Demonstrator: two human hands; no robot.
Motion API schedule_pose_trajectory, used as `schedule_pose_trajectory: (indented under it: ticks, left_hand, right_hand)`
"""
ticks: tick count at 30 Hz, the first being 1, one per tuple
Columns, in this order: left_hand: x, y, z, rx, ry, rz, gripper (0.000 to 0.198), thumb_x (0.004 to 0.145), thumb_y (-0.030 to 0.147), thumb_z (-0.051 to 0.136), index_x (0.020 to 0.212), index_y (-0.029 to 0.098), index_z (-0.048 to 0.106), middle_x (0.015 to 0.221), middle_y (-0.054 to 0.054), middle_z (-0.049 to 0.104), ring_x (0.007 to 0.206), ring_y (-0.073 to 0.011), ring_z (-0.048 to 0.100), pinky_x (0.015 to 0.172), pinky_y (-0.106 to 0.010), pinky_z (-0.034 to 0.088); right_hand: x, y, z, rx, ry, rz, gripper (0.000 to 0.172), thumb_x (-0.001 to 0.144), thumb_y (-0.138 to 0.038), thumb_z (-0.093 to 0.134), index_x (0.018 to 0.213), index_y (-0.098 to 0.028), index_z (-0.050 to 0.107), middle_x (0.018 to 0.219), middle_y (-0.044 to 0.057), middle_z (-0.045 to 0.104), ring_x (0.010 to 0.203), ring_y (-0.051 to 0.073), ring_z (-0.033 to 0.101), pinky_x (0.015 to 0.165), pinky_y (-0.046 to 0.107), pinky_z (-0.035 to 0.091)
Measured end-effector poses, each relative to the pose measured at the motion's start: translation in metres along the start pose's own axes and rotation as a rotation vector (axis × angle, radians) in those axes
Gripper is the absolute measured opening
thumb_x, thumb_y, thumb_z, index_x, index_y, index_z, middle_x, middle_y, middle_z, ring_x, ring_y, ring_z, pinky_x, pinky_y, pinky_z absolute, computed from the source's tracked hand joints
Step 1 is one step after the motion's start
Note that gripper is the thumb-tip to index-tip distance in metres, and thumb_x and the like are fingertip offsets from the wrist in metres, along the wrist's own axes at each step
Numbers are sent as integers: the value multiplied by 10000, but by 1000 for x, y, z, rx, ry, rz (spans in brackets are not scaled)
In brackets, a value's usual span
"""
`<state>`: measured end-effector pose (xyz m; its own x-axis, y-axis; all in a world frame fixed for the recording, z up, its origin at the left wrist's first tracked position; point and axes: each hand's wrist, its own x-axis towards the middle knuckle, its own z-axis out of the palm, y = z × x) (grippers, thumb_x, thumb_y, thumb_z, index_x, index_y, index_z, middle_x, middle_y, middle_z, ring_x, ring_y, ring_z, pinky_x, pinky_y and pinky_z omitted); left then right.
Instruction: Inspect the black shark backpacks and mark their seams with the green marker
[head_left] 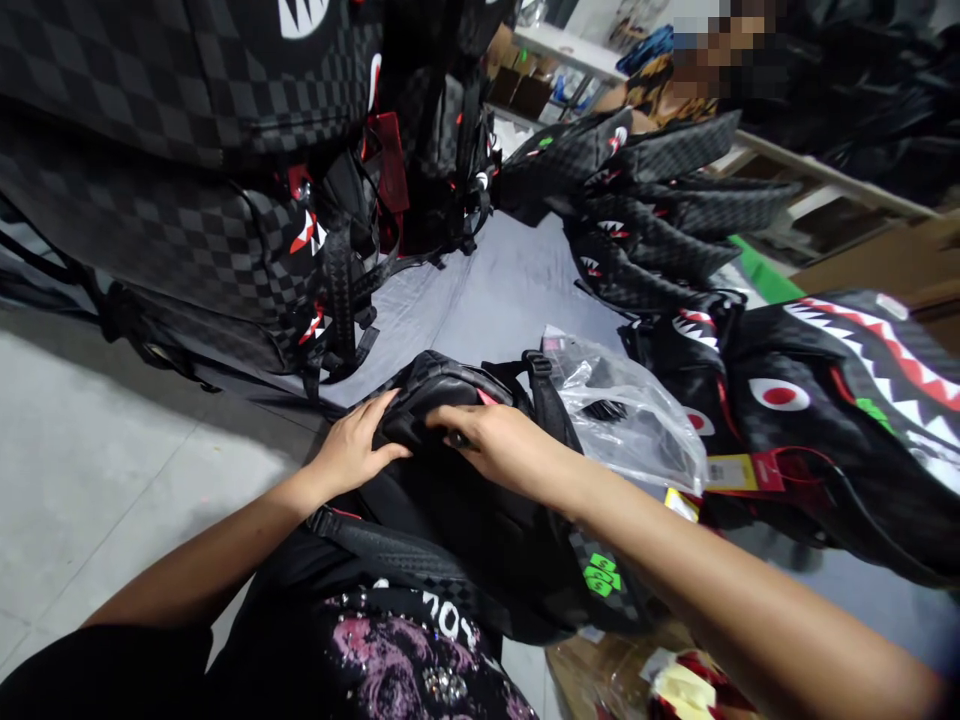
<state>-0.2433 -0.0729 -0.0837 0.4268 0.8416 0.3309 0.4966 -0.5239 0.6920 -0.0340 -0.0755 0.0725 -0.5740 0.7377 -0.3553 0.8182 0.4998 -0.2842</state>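
A black backpack (480, 525) with dark checkered panels and a green patch lies in front of my body. My left hand (360, 450) rests on its near left side, thumb and fingers spread over the black fabric. Close by on the same panel, my right hand (491, 437) is closed, its index finger bent against the bag. Something small and dark shows in the right fist, mostly hidden by the fingers. A bit of pink or red shows just behind that hand. Beyond the bag's strap lies a clear plastic bag (630, 405).
Checkered backpacks (172, 230) are stacked high at the left. Several more dark bags (660, 210) lie across the grey-covered table (487, 290). At the right is a shark-face backpack (832, 410) with a red-yellow tag. An open carton (600, 680) stands below.
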Motion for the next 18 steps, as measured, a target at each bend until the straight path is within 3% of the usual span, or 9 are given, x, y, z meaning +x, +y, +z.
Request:
schedule_pose_trajectory:
  ticks: [3,12,15,18]
  left_hand:
    - [1,0,0,-9,1,-28,744,849,391,732,1481,194,392,1458,-143,569,1340,-282,570,1123,-442,491]
    - [1,1,-2,-60,-15,-110,702,858,369,690,1474,205,396,1456,-131,573,1345,-275,565,1126,-443,477]
    - [2,-1,-3,-71,-32,-130,678,861,350,659,1471,215,394,1443,-122,584,1326,-270,580,1113,-444,482]
    - [6,-1,-4,-75,-66,-171,670,859,375,647,1462,224,398,1415,-117,609,1282,-276,614,1072,-444,506]
  right_hand:
    - [7,-1,3,-21,50,5,488,892,-39,543,1360,-177,566,1186,119,734,1048,237,698,870,317,480]
    - [22,-5,11,-207,50,30,242,938,-101,498,1083,-164,680,979,98,735,910,235,710,736,304,481]
    - [19,-13,12,-315,85,14,231,985,-157,468,1102,-158,667,1020,115,696,854,230,706,664,305,494]
    - [12,-13,12,-390,104,16,248,986,-136,451,1079,-146,681,1109,152,665,936,264,696,665,326,522]
